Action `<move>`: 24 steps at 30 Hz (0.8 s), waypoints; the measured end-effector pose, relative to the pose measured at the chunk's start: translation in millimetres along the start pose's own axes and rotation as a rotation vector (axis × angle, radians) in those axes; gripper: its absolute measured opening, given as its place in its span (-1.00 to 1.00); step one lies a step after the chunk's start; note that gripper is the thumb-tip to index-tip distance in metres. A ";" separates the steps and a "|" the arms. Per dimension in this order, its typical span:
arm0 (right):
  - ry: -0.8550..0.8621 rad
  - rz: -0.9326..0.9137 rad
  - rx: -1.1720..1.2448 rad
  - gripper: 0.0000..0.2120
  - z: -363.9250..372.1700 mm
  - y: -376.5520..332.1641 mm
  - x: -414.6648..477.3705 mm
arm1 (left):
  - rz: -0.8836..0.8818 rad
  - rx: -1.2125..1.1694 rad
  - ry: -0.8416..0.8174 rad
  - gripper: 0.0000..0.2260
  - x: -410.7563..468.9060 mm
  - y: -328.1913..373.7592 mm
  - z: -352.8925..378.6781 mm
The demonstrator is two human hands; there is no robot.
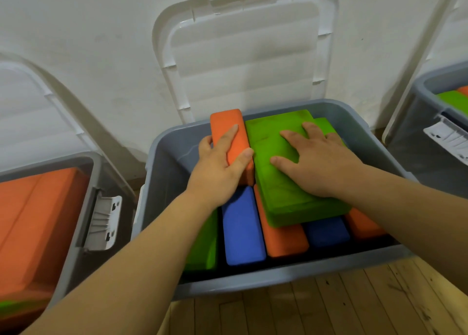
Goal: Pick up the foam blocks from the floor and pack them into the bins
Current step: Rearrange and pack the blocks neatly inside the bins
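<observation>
A grey bin stands in the middle with its white lid leaning open against the wall. It holds several foam blocks: green, blue and orange ones on edge in the lower layer. My left hand grips an orange block on its edge at the back left of the bin. My right hand lies flat, fingers spread, on a large green block that rests on top of the lower blocks. A blue block stands below my left wrist.
A second grey bin at the left holds orange blocks. A third grey bin at the right holds green and orange blocks. Wooden floor lies in front of the bins. A white wall stands behind them.
</observation>
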State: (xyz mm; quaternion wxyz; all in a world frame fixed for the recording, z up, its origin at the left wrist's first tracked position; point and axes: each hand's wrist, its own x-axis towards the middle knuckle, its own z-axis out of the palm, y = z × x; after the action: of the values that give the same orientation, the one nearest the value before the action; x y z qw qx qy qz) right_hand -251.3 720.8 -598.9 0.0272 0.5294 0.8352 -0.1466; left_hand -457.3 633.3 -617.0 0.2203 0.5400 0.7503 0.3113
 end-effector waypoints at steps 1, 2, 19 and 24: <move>0.005 -0.002 -0.002 -0.16 0.6 0.4 -0.2 | 0.005 -0.009 -0.006 -0.44 -0.2 -0.7 -2.2; 0.010 -0.003 0.002 -0.14 0.8 0.4 -0.8 | 0.021 -0.016 -0.011 -0.48 -0.7 -2.5 -5.1; 0.008 -0.006 0.004 -0.21 -4.9 -2.9 4.0 | -0.009 -0.047 0.048 -0.55 16.2 -14.6 -14.3; 0.046 -0.001 0.002 -0.21 -1.4 -3.2 9.6 | -0.062 0.008 0.014 -0.53 28.5 -17.2 1.4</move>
State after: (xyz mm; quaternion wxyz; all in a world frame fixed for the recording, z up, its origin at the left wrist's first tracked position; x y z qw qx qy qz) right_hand -258.2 728.4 -598.8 0.0072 0.5322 0.8357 -0.1354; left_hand -477.0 656.8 -630.0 0.2226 0.5151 0.7694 0.3051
